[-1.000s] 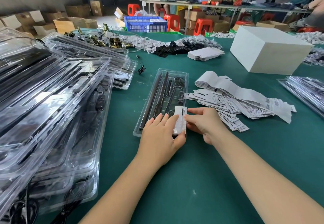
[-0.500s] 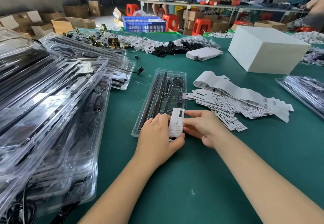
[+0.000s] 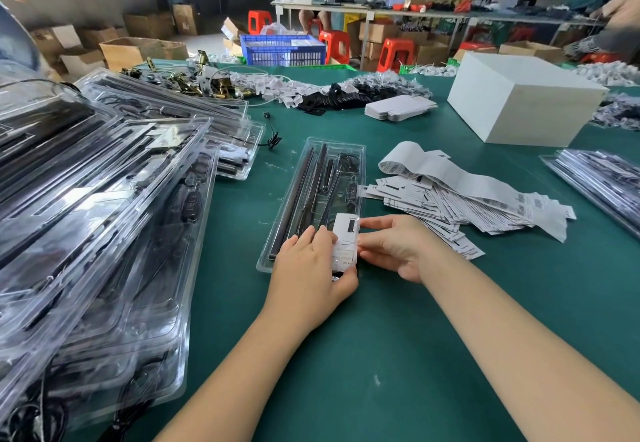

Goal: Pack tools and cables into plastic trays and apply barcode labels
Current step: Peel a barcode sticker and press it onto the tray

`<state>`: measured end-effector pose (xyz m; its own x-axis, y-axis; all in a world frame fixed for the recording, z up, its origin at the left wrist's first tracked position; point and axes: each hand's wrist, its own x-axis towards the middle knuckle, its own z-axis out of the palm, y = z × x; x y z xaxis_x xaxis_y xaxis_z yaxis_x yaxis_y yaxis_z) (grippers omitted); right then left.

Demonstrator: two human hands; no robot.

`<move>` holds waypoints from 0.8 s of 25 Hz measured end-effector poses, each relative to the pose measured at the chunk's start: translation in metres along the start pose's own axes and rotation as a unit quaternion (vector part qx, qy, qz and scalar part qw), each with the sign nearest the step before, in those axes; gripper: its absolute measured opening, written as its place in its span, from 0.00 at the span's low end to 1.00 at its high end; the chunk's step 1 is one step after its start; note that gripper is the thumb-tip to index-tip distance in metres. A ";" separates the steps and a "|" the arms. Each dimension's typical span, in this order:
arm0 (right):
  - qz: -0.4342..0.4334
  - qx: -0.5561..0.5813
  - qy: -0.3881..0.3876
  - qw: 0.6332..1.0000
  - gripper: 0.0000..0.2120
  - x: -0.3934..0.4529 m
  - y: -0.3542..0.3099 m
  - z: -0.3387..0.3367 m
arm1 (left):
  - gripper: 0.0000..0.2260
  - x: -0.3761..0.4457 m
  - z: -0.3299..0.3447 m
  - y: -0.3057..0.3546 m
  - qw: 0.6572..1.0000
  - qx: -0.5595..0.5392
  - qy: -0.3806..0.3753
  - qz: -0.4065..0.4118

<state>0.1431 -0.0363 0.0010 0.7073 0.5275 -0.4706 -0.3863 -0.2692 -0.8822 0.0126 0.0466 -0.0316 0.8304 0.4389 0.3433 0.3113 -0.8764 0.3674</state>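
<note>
A white barcode label (image 3: 345, 241) lies over the near right corner of a clear plastic tray (image 3: 317, 199) that sits around the middle of the green table (image 3: 381, 355); the tray holds long dark tools and a coiled cable. The left hand (image 3: 311, 268) rests on the tray's near end, its thumb and fingers curled round the label's left and lower edges. The right hand (image 3: 394, 247) pinches the label's right edge with bent fingers. Just right of the tray spreads a heap of loose labels (image 3: 460, 199) with a curling backing strip. Along the table's left edge leans a tall stack of filled trays (image 3: 97, 220). Toward the far right corner stands a white box (image 3: 519, 109); more trays (image 3: 602, 182) lie at the right edge
</note>
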 end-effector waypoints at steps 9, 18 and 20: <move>0.007 -0.063 -0.024 0.998 0.08 -0.002 -0.007 0.011 | 0.16 0.002 0.004 -0.001 0.998 0.056 -0.037 0.003; -0.194 -0.185 0.140 0.953 0.08 0.000 0.027 0.007 | 0.26 -0.001 0.012 -0.008 0.991 0.120 -0.052 0.034; -0.197 -0.145 0.128 0.961 0.06 -0.001 0.031 0.008 | 0.26 -0.002 0.011 -0.011 0.989 0.127 -0.056 0.046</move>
<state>0.1262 -0.0384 -0.0257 0.9012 0.4299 -0.0544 0.0969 -0.3223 -0.9417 0.0131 0.0529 -0.0457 0.9017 0.3433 0.2627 0.3271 -0.9392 0.1047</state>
